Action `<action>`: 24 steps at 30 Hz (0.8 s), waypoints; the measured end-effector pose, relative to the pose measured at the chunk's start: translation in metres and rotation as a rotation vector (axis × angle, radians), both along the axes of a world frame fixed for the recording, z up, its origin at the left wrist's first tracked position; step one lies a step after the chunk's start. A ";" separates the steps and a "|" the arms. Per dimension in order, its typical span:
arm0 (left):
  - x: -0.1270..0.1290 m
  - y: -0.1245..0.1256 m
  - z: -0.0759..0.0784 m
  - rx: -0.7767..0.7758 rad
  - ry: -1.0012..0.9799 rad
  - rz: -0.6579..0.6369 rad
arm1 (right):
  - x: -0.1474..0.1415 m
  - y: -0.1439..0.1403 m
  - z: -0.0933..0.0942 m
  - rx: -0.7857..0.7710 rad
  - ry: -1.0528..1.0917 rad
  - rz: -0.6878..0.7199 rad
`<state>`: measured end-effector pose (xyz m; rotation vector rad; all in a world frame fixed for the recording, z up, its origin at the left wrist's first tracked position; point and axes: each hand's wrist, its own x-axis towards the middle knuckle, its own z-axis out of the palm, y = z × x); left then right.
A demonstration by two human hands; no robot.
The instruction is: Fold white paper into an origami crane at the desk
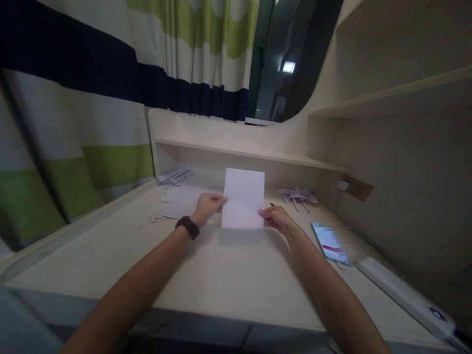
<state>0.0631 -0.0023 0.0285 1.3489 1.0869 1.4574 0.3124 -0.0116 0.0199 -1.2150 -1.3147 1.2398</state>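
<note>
Head cam: a white paper sheet (243, 197) stands nearly upright over the desk (228, 275), long axis vertical, top edge twd the rear shelf (250, 153), face twd the camera. L hand (208, 206) pinches its left edge, R hand (276, 218) its lower right edge, both closed on it. Phone (329, 242) lies to the right, paper pinwheel (297, 195) behind.

Bare forearms, a black wristband (188, 227) on the left wrist
</note>
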 end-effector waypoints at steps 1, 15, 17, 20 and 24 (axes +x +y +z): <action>0.000 0.000 0.000 -0.003 0.009 0.008 | 0.000 0.000 0.000 -0.017 -0.008 0.009; -0.011 0.009 -0.002 0.032 0.038 0.031 | -0.005 0.005 -0.012 -0.083 -0.071 0.078; -0.011 0.009 -0.003 0.031 0.055 0.039 | -0.007 0.006 -0.014 -0.086 -0.076 0.090; -0.014 0.009 -0.004 0.041 0.075 0.047 | -0.011 0.007 -0.017 -0.084 -0.087 0.080; -0.018 0.012 -0.007 0.055 0.070 0.031 | -0.013 0.005 -0.018 -0.086 -0.087 0.107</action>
